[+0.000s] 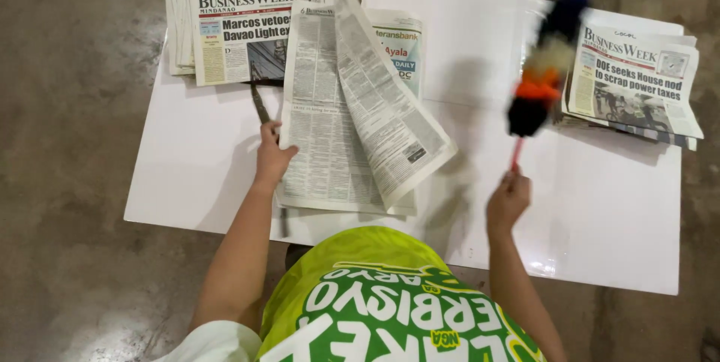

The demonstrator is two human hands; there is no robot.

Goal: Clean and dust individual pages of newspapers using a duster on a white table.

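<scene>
Below, white table (187, 182) on grey concrete floor (67, 107); left hand (271, 153) pinching newspaper (330, 129), right hand (508, 198) gripping feather duster (544, 62).

Black-orange-cream duster (544, 69), white table (600, 219)

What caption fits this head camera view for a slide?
Left hand lifts a newspaper's edge on a white table while the right hand raises a multicoloured feather duster.
</scene>
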